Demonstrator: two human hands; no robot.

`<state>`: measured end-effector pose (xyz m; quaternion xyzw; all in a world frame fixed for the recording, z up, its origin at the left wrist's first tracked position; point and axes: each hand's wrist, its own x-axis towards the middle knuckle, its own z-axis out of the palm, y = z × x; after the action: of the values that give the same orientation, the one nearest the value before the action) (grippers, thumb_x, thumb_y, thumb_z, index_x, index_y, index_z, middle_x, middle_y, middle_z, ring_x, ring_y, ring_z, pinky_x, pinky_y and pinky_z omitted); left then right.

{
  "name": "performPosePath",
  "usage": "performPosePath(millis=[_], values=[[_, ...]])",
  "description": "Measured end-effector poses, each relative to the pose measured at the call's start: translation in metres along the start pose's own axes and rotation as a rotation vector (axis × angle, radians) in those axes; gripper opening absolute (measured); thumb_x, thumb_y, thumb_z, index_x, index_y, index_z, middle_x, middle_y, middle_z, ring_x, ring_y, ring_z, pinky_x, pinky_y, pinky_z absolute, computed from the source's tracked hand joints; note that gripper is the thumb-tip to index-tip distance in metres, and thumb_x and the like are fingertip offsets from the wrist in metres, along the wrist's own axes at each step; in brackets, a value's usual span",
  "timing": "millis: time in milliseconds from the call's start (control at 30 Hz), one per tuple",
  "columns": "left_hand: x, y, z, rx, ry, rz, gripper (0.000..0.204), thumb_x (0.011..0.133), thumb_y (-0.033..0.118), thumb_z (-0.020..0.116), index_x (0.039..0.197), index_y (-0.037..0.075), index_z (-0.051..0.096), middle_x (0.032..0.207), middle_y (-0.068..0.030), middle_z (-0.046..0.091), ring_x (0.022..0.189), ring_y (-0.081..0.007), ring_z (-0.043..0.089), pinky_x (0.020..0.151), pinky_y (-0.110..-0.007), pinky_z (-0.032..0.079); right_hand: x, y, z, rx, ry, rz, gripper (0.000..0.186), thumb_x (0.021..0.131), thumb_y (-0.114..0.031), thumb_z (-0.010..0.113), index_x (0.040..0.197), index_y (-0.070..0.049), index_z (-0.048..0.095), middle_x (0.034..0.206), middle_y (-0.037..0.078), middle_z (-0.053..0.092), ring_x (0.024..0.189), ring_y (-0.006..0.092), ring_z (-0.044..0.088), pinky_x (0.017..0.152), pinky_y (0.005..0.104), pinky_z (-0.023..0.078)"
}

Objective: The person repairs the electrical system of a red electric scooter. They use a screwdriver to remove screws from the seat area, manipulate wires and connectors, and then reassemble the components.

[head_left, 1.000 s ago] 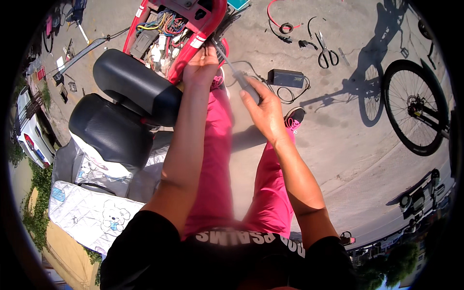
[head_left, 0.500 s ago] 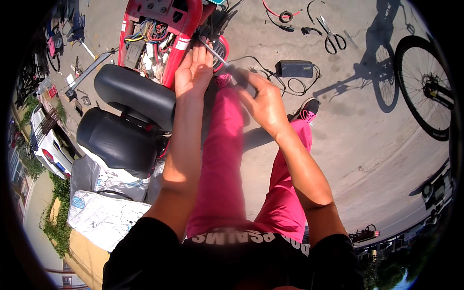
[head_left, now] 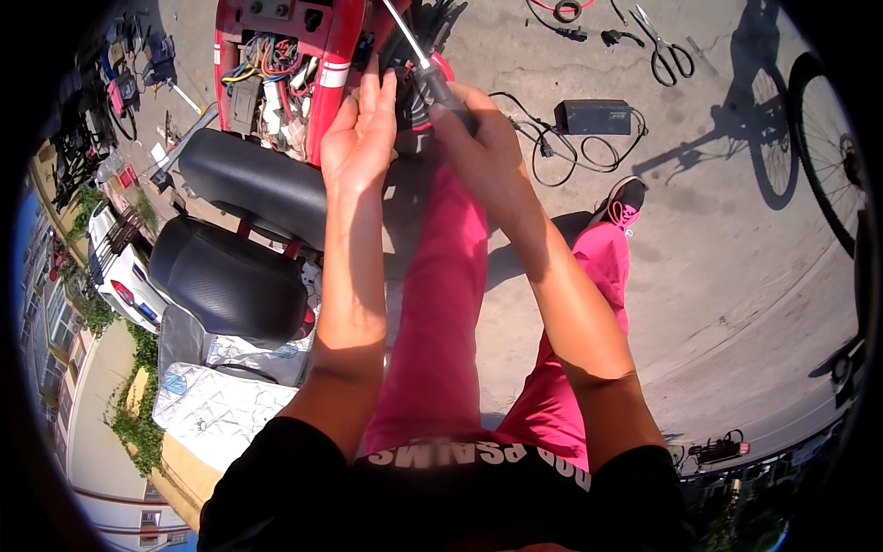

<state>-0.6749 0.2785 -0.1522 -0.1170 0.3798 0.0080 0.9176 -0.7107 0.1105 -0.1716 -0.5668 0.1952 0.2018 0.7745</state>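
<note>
My right hand (head_left: pixel 487 152) is wrapped round the dark handle of a screwdriver (head_left: pixel 438 88). Its thin metal shaft slants up and left past the red body (head_left: pixel 333 97) of a scooter, and the tip is not clearly visible at the upper edge. Palm up, my left hand (head_left: pixel 359 143) lies against the right side of that body with its fingers stretched out. Nothing shows in its palm. Coloured wires and white connectors (head_left: pixel 280 64) fill an uncovered bay in the scooter, left of my left hand.
Two black seat pads (head_left: pixel 253 184) stand left of my forearm, with a white printed cover (head_left: pixel 216 405) behind them. Right of my legs, a black charger box (head_left: pixel 591 117) with cables, scissors (head_left: pixel 659 51) and cable pieces lie on the ground. A bicycle wheel (head_left: pixel 828 152) is at the far right.
My right hand and the screwdriver have moved forward, and the shaft points more steeply upward. My left hand stays beside the red body. The whole view has shifted slightly.
</note>
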Motion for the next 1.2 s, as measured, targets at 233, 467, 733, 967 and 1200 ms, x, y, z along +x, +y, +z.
performPosePath(millis=[233,467,733,967,1200], values=[[-0.003,-0.002,0.0,-0.017,-0.002,0.077,0.031,0.104,0.007,0.03,0.133,0.007,0.04,0.149,-0.0201,0.037,0.141,-0.0364,0.03,0.117,-0.056,0.021,-0.029,-0.004,-0.043,-0.328,-0.058,-0.043,0.033,0.085,-0.011,0.066,0.115,-0.001,0.058,0.087,0.01,0.063,0.077,0.016,0.058,0.071,0.0286,0.047],[0.005,-0.002,-0.017,0.151,-0.13,0.103,0.033,0.103,0.007,0.034,0.136,0.002,0.039,0.149,-0.0183,0.037,0.142,-0.031,0.03,0.118,-0.053,0.023,-0.024,0.002,-0.06,-0.376,-0.089,-0.17,0.033,0.081,-0.008,0.07,0.113,-0.004,0.064,0.095,0.008,0.066,0.082,0.0173,0.062,0.078,0.0278,0.049],[0.014,0.001,-0.027,0.044,-0.092,0.106,0.029,0.104,0.013,0.036,0.128,0.005,0.049,0.144,-0.0123,0.047,0.137,-0.0256,0.04,0.117,-0.052,0.023,-0.02,-0.01,-0.058,-0.312,-0.081,-0.079,0.036,0.078,-0.007,0.072,0.112,-0.003,0.065,0.104,0.012,0.069,0.095,0.0214,0.067,0.084,0.0314,0.051],[0.011,0.002,-0.019,0.07,-0.018,0.164,0.028,0.104,0.013,0.036,0.126,0.002,0.048,0.144,-0.0163,0.046,0.138,-0.0277,0.039,0.116,-0.05,0.027,0.034,0.009,-0.009,0.239,-0.044,0.158,0.03,0.08,-0.018,0.078,0.095,-0.002,0.057,0.081,0.002,0.061,0.075,0.0089,0.058,0.066,0.0244,0.047],[0.002,-0.012,-0.003,0.085,0.032,0.166,0.04,0.104,0.012,0.032,0.142,0.0,0.034,0.147,-0.0184,0.041,0.139,-0.0311,0.035,0.119,-0.05,0.024,0.117,0.032,0.037,0.375,-0.238,0.088,0.036,0.071,-0.023,0.086,0.083,-0.004,0.059,0.071,-0.002,0.057,0.064,0.0066,0.051,0.059,0.0232,0.041]])
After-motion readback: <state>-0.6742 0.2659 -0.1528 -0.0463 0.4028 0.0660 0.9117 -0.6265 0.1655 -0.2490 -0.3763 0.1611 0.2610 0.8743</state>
